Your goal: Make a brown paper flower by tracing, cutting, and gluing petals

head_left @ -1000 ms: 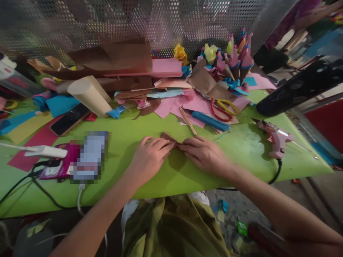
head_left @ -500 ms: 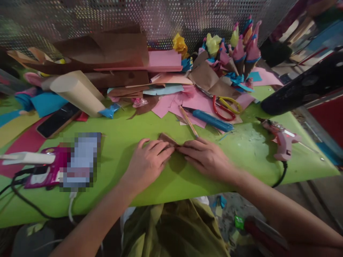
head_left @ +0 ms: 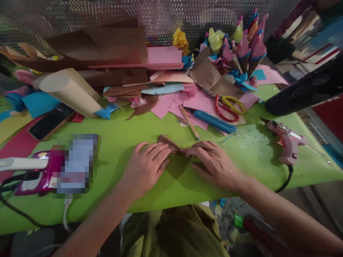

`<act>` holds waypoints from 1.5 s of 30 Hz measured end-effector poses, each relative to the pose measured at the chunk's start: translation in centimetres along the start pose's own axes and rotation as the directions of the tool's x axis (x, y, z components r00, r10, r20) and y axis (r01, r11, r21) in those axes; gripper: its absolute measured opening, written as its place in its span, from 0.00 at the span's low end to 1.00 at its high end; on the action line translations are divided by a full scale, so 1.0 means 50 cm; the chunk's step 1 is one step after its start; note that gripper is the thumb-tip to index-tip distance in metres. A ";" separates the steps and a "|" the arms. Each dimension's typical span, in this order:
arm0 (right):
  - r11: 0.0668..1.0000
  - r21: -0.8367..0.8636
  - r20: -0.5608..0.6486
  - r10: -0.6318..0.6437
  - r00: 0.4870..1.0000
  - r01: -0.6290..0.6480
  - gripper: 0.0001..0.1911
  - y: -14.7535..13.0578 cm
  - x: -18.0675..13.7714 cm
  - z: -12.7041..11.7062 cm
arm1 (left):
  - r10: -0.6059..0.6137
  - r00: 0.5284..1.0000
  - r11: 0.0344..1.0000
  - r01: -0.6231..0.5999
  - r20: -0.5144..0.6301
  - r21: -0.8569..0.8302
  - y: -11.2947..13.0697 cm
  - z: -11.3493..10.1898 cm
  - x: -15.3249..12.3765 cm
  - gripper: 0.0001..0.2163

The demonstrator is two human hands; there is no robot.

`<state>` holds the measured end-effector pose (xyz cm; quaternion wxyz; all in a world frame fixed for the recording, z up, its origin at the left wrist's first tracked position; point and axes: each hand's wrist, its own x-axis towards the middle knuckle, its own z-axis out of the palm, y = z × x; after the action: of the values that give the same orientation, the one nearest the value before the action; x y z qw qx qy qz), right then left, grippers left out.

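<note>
A small piece of brown paper (head_left: 171, 143) lies low over the green table between my hands, flaring at its left and narrowing to a twisted part at the right. My left hand (head_left: 147, 162) holds the wide side, fingers together over it and partly hiding it. At the narrow end, the fingers of my right hand (head_left: 214, 162) are closed on the paper; the thumb sits lower and the paper's tip is hidden. Just beyond the hands lie a pencil (head_left: 189, 122) and a blue utility knife (head_left: 214, 121).
Scissors (head_left: 227, 109) with red and yellow handles lie on pink paper scraps. At the right are a pink glue gun (head_left: 288, 141) and a dark cylinder (head_left: 300, 87). Phones, cables and a paper roll (head_left: 69, 92) occupy the left. Paper cones (head_left: 243, 46) stand at the back.
My right hand has shifted slightly right and its thumb has moved away from the fingers. More of the brown paper's narrow part shows between the hands. The view has tilted slightly.
</note>
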<state>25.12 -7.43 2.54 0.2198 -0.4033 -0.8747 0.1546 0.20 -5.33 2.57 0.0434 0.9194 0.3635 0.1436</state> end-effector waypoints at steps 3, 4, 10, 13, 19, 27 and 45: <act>0.998 -0.060 0.023 -0.002 1.000 0.003 0.10 -0.002 -0.001 0.002 | -0.033 0.999 0.999 0.033 -0.025 -0.018 -0.005 -0.002 -0.001 0.14; 0.998 -0.060 0.021 -0.007 1.000 0.008 0.10 -0.001 -0.001 0.002 | -0.048 0.998 0.999 0.047 -0.039 -0.020 -0.007 -0.003 -0.002 0.14; 0.998 0.020 -0.051 -0.057 0.997 0.058 0.11 -0.003 0.006 0.008 | -0.071 0.996 0.997 0.071 -0.059 0.002 -0.015 -0.006 -0.007 0.12; 0.997 0.005 -0.031 -0.083 0.996 0.083 0.12 -0.009 0.013 0.016 | -0.070 0.996 0.997 0.070 -0.047 0.013 -0.014 -0.007 -0.007 0.12; 0.999 0.039 0.005 -0.025 1.000 0.025 0.10 -0.013 0.023 0.019 | -0.086 0.993 0.996 0.086 -0.078 0.001 -0.015 -0.010 -0.008 0.12; 0.999 -0.034 0.000 -0.040 0.999 0.040 0.11 -0.013 0.029 0.038 | -0.106 0.992 0.994 0.106 -0.071 -0.001 -0.015 -0.010 -0.011 0.12; 0.993 0.108 -0.077 0.064 0.995 -0.055 0.08 -0.003 0.015 0.005 | -0.043 0.995 0.999 0.043 -0.087 -0.004 -0.011 -0.007 -0.012 0.15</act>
<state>24.47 -6.96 2.57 0.2711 -0.4229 -0.8434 0.1906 -0.72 -5.34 2.68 0.0314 0.9042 0.3848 0.1827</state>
